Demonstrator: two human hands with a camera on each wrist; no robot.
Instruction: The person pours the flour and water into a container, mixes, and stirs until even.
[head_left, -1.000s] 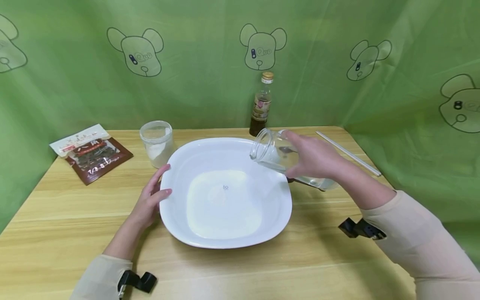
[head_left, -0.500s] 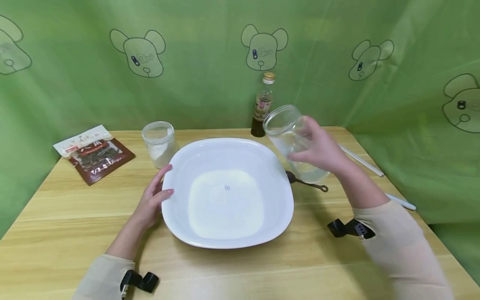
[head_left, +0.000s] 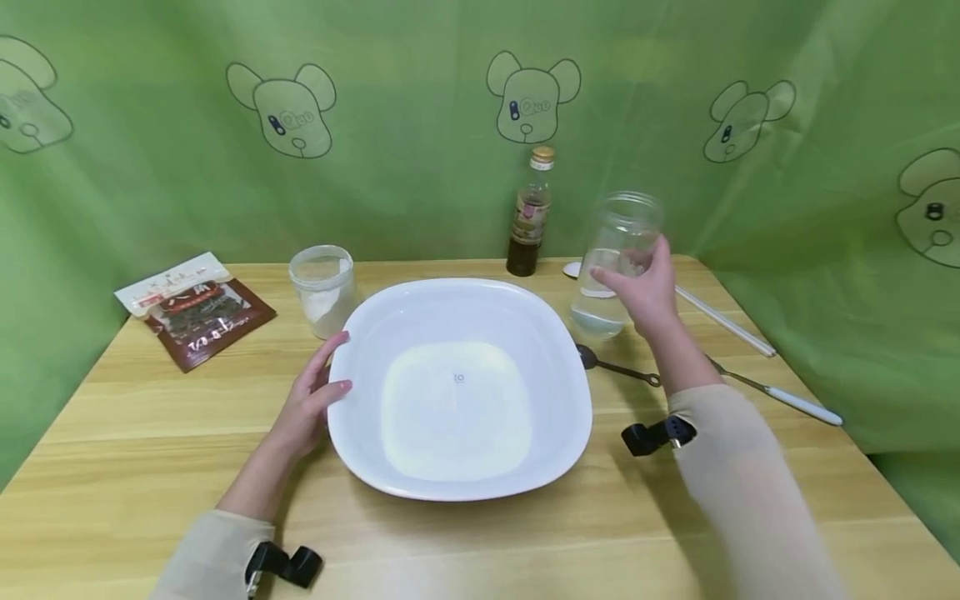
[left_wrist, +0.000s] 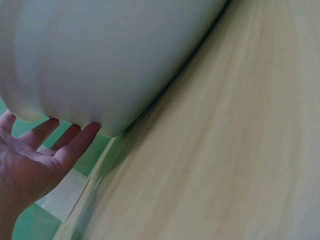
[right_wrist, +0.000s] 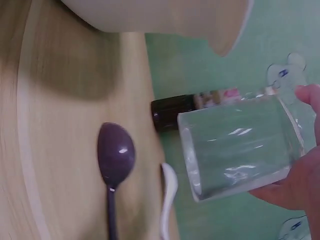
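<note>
My left hand [head_left: 307,400] rests its fingertips on the left rim of a white basin [head_left: 459,487]. Nearly straight fingers [left_wrist: 77,142] touch the basin's outer wall [left_wrist: 115,65] in the left wrist view. To the basin's right, my right hand [head_left: 647,287] grips a clear glass jar [head_left: 600,308] around its side. The jar [right_wrist: 235,145] is lidless and nearly upright, leaning slightly, with clear liquid low inside. In the right wrist view, only part of the right hand [right_wrist: 300,180] shows at the edge.
Behind stands a dark sauce bottle [head_left: 528,225]. A dark spoon [head_left: 618,368], a white spoon [head_left: 572,269], white sticks [head_left: 727,321] and a white-handled utensil [head_left: 802,404] lie right. A jar of white powder [head_left: 326,304] and a brown packet [head_left: 202,317] sit left.
My right hand has swung the glass jar from tilted over the basin's right rim to nearly upright, moving it rightward. My left hand has stayed at the rim.
</note>
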